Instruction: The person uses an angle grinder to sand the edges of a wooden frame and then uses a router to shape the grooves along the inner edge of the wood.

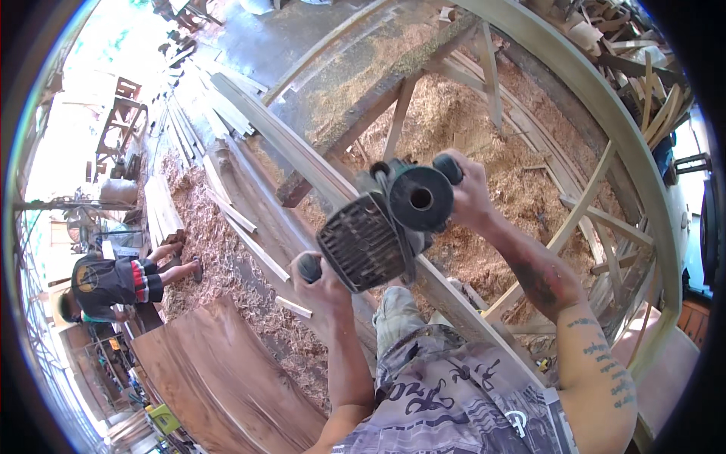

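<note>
Over long plank (302, 163): power tool (386, 223) between hands; left hand (321, 276), right hand (469, 189) gripping handles.

Underside of power tool (393, 219) and its contact with long plank (302, 163) hidden by tool body. Left handle concealed within left hand (321, 276). Plank's near end covered by patterned shirt (454, 401). Co-worker (113, 281) partly cut off by fisheye rim.
</note>
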Demonstrator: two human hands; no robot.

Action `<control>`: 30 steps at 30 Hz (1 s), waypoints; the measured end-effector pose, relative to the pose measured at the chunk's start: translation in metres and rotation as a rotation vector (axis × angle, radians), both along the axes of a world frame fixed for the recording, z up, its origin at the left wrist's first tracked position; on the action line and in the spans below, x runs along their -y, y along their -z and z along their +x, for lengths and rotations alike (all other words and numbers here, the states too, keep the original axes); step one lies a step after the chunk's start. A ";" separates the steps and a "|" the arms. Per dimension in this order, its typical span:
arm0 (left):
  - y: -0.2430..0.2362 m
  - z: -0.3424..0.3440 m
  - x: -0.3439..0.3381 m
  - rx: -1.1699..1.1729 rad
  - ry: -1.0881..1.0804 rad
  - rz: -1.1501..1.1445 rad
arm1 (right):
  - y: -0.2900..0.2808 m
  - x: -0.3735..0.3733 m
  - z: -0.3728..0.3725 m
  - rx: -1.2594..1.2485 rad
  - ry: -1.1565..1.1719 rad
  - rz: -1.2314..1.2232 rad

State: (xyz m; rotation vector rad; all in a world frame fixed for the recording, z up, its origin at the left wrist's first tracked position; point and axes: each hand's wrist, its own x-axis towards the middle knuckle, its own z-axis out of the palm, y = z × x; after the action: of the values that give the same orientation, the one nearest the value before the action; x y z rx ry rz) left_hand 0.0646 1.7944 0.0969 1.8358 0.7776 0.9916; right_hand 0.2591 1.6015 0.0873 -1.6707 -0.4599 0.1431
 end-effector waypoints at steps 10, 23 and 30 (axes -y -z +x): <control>0.031 0.094 -0.179 -0.186 -0.035 0.838 | 0.028 -0.164 0.129 0.798 0.017 -0.107; 0.050 0.132 -0.299 -0.712 -0.072 1.189 | 0.026 -0.127 0.086 -0.110 -0.092 -0.292; 0.076 0.119 -0.381 -0.361 -0.032 1.038 | 0.044 -0.020 -0.070 -0.452 -0.411 -0.421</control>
State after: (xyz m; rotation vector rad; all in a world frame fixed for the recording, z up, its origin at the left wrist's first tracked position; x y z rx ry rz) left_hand 0.1839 2.1752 0.0213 2.9570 0.5086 1.2160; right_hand 0.1886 1.6212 0.0432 -1.8577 -0.4396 0.9552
